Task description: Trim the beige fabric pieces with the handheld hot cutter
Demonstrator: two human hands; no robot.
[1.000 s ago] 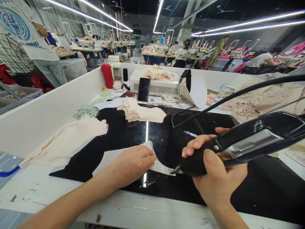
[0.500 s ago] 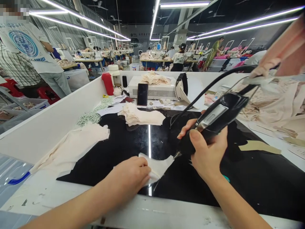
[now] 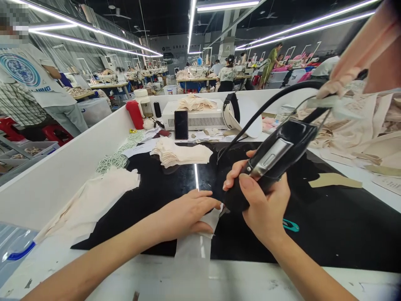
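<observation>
My right hand is wrapped round a black corded hand cutter with a silver plate on its side. Its lower end points down and left to the edge of a small pale fabric piece. My left hand lies over that piece with fingers spread, pressing it on the black mat and hiding much of it. A translucent strip runs from under this hand to the table's front edge. A teal snap clip lies right of my right wrist.
A stack of cream fabric pieces lies at the mat's back. More cream fabric is at left. Behind stand a white vented box, a phone and a red tumbler. A beige piece lies right.
My left hand has moved right and its fingers have spread from a closed grip. The fabric piece has turned, and the translucent strip now extends toward me. The view has shifted slightly.
</observation>
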